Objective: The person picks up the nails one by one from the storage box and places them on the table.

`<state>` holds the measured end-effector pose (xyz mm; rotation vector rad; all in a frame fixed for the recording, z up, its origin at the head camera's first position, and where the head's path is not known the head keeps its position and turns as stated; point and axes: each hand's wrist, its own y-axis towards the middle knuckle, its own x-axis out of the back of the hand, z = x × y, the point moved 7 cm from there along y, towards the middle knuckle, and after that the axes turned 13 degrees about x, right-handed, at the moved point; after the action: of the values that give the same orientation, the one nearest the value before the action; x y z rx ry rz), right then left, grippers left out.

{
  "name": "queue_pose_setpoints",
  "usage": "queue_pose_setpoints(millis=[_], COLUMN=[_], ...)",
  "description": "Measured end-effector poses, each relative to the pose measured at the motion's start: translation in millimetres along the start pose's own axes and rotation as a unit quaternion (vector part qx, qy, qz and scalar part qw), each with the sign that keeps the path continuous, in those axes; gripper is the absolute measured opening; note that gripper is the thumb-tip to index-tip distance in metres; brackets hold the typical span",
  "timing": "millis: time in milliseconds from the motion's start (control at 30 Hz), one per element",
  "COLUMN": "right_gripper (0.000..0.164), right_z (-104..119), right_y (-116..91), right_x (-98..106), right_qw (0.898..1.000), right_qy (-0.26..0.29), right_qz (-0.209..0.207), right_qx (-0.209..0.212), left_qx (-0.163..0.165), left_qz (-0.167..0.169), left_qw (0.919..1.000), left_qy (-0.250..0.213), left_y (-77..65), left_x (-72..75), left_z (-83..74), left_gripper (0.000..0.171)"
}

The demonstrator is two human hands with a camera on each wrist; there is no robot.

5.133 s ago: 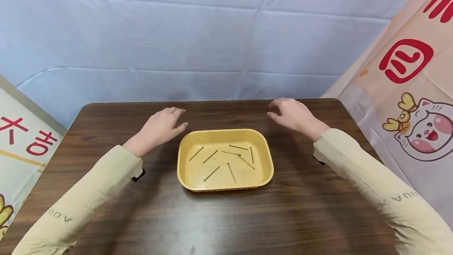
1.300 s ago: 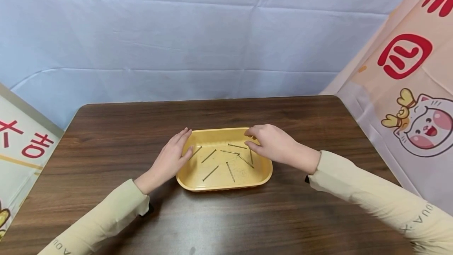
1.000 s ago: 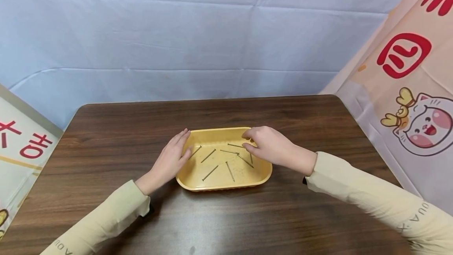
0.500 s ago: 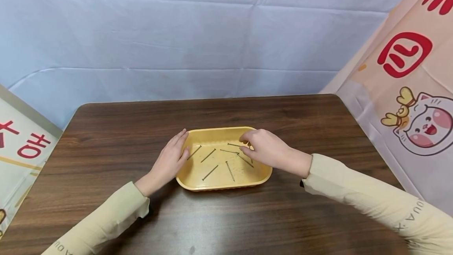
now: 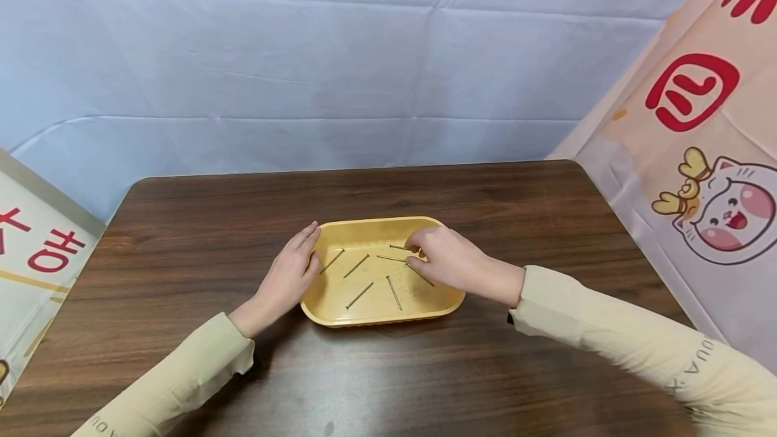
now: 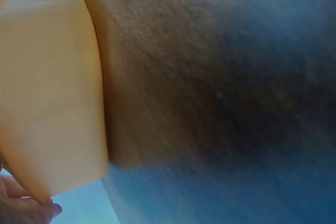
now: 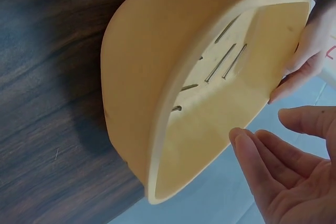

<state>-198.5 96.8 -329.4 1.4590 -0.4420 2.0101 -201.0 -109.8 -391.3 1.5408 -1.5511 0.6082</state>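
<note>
A yellow plastic tray (image 5: 376,315) stands on the table with several long metal nails scattered over its floor, one nail (image 5: 360,295) at the front left. At the tray's left side, my left hand (image 5: 286,276) lies along the rim with fingers extended, fingertips at the back left corner. My right hand (image 5: 452,258) reaches over the right side, its fingertips above a nail (image 5: 397,247) near the back wall. Seen from the right wrist, thumb and fingers (image 7: 257,161) stand apart with nothing between them. Some nails are partly hidden beneath the right hand.
The dark wood table (image 5: 388,383) extends around the tray. A pale cloth backdrop (image 5: 303,73) hangs behind it, and a printed banner (image 5: 716,187) stands at the right. Another banner (image 5: 48,248) is at the left.
Both hands have come in from beside the tray, the left settling at its left rim. Over the last second my right hand has moved left and down toward the nails.
</note>
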Motion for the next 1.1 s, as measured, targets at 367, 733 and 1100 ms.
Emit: queue_pose_setpoints(millis=[367,733,1100], right_gripper=[0.017,0.017,0.015], right_z=[4.9,5.5,5.4], right_y=[5.0,8.7,15.4], right_x=[-7.8,-15.5,-15.3], right_qw=[1.0,1.0,0.999], right_qy=[-0.005,0.007,-0.001], right_qz=[-0.004,0.022,0.044], right_qx=[0.009,-0.013,-0.012], left_qx=[0.003,0.01,0.003], left_qz=[0.004,0.019,0.015], left_qw=[1.0,0.9998,0.9999], left_qy=[-0.001,0.005,0.003], left_y=[-0.5,-0.3,-0.9], left_x=[0.3,-1.0,-1.2], left_z=[0.6,0.2,-0.7], left_gripper=[0.044,0.047,0.046])
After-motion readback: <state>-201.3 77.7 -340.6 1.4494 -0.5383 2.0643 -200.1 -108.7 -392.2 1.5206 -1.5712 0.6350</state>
